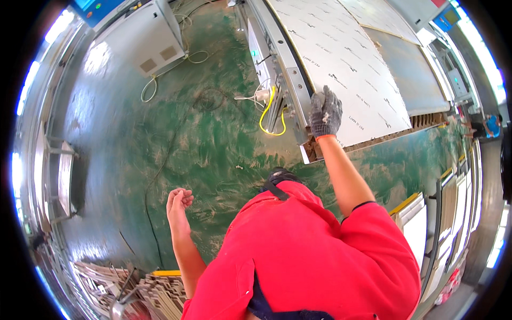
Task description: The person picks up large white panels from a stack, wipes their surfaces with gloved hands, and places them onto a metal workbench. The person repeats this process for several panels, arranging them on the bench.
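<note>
Green, dust-streaked workshop floor (213, 144) spreads ahead of and beside the wearer in the red top (309, 250). Right grip (326, 113), in a grey knitted glove with an orange cuff, rests at the left edge of a large, flat white sheet (357, 69), close to its near corner. Its fingers point away from the wearer; their undersides are hidden, so whether they pinch the sheet cannot be told. The sheet lies on a brown slatted bed (426, 120), whose slats show along the near edge, to the right of that grip. Just left of it runs a straight grey metal rail (295, 80), and farther left hangs a looped yellow cable (264, 118).

Left grip (179, 201), bare and loosely curled, is over the floor, well apart from the sheet; its palm is partly hidden, so its contents are unclear. Floor stretches from it to a pale box-shaped cabinet (141, 40) beyond, with a thin dark cable (151, 184) on its left. Stacked pale boards (415, 226) stand upright behind and right of the gloved grip.
</note>
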Tool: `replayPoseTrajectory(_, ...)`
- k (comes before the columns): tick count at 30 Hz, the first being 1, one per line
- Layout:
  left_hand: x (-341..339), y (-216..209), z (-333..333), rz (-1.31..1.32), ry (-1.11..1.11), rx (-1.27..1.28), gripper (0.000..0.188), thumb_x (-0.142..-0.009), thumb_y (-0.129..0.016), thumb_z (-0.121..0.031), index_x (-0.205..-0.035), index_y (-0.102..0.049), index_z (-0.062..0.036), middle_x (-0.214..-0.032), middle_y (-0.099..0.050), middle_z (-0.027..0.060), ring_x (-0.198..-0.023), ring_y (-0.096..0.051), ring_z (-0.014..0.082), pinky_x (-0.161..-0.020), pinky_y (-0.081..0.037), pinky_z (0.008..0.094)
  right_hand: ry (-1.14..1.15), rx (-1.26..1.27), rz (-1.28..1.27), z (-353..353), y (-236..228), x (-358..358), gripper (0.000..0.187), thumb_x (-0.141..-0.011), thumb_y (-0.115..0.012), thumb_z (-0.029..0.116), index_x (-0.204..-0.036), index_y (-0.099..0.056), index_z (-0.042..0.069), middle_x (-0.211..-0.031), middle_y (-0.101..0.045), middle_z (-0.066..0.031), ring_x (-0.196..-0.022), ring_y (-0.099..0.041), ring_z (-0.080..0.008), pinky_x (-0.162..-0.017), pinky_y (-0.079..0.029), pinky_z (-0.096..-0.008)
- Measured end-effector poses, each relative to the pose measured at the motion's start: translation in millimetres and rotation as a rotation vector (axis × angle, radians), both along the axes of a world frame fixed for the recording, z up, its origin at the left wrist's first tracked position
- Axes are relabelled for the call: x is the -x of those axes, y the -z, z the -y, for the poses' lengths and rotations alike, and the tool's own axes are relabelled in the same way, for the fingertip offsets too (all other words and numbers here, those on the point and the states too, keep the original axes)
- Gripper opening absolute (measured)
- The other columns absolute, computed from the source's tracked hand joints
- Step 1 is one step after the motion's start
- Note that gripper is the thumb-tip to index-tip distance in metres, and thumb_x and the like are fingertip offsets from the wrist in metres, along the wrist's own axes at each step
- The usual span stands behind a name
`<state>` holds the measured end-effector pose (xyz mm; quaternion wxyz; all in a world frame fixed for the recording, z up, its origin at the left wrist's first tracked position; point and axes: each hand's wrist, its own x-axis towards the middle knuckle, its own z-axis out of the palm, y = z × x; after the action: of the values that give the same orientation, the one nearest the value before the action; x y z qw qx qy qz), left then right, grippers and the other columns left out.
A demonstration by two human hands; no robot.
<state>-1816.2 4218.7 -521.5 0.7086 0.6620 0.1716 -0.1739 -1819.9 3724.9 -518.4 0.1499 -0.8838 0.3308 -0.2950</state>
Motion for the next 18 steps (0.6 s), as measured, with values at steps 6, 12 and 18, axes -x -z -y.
replayPoseTrajectory(6, -84.4, 4.5, 22.0, 0.054, 0.109, 0.07, 0.017, -0.099, -0.053, -0.018, -0.103, -0.062, -0.005, -0.096, -0.069, 0.0068, -0.084, -0.062, 0.0128, -0.079, -0.048, 0.0273, 0.067, -0.06, -0.045, 42.0, -4.7, -49.0, 0.053, -0.095, -0.056, 0.039, -0.135, -0.055, 0.003, -0.135, -0.057, -0.0224, -0.129, -0.048, -0.0391, -0.112, -0.035, -0.0474)
replayPoseTrajectory(12, -147.9, 22.0, 33.9, -0.025, 0.032, 0.071, 0.017, -0.099, -0.053, -0.018, -0.103, -0.062, -0.0046, -0.096, -0.068, 0.0077, -0.084, -0.063, 0.015, -0.078, -0.049, 0.0282, 0.096, -0.033, -0.073, 52.3, 4.0, -110.6, 0.052, -0.096, -0.053, 0.038, -0.135, -0.055, 0.004, -0.133, -0.059, -0.0201, -0.127, -0.051, -0.0373, -0.111, -0.037, -0.0467)
replayPoseTrajectory(18, -245.8, 15.4, 43.0, 0.001, 0.054, 0.024, 0.018, -0.099, -0.053, -0.02, -0.106, -0.061, -0.0053, -0.098, -0.067, 0.0088, -0.086, -0.063, 0.0173, -0.08, -0.049, 0.0301, 0.225, -0.045, 0.128, 96.6, 9.0, -242.2, 0.053, -0.095, -0.051, 0.043, -0.133, -0.058, 0.007, -0.131, -0.061, -0.0168, -0.125, -0.053, -0.0352, -0.11, -0.037, -0.0454)
